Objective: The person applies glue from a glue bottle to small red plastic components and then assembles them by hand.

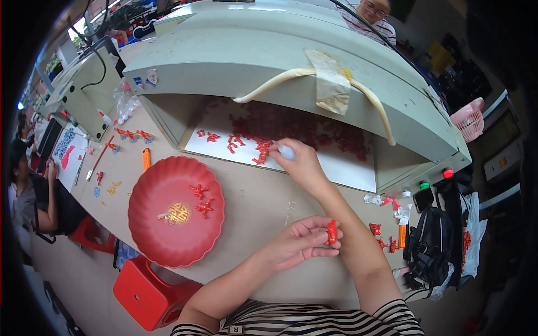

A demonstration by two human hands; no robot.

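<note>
Close to my body, my left hand [305,241] pinches a small red figurine [332,232] between thumb and fingers. My right hand [302,163] reaches into the opening of the pale green machine, closed around a small whitish bottle [286,152]. Its fingertips are right beside a cluster of red figurine pieces [262,151] on a white sheet [358,175]; whether they touch the pieces I cannot tell. More red parts [212,136] are scattered along the sheet, with a dense heap [314,126] in the shadow behind.
A red scalloped bowl [147,235] at left holds two red figurines. Orange-handled tools [147,159], a thin brush [100,159] and gold bits [114,187] lie around it. The machine's hood [213,73] overhangs my right hand. At right sit figurines [375,229] and a black backpack [430,241]. Other people are nearby.
</note>
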